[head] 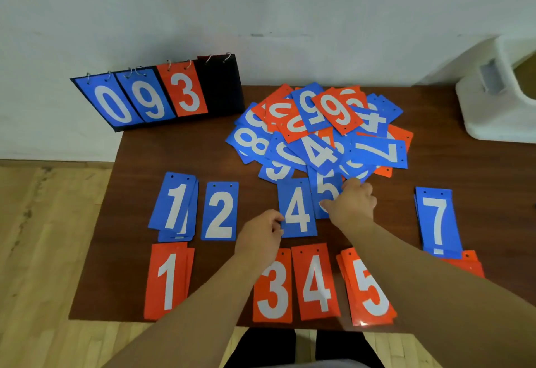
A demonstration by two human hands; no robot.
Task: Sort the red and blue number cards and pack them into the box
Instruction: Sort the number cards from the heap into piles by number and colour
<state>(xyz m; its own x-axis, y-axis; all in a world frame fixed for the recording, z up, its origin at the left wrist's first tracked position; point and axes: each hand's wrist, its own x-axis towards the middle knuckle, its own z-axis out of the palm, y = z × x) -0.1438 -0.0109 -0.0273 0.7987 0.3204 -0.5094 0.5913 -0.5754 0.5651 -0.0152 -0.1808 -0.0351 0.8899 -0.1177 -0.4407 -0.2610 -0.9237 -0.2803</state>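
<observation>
A mixed pile of red and blue number cards [322, 129] lies at the back of the brown table [139, 153]. In front of it run two sorted rows: blue 1 [174, 205], blue 2 [219, 211], blue 4 [297, 208], blue 5 [324, 190], blue 7 [438, 222]; below them red 1 [166, 280], red 3 [272, 289], red 4 [316, 280], red 5 [368, 289]. My left hand [261, 237] pinches the left edge of the blue 4. My right hand [352, 202] grips the blue 5 at its right side.
A black flip scoreboard [223, 86] showing 0, 9, 3 leans against the wall at the table's back left. A white plastic object [499, 97] stands at the right edge. More red cards [470, 263] peek out below the blue 7. Wooden floor lies to the left.
</observation>
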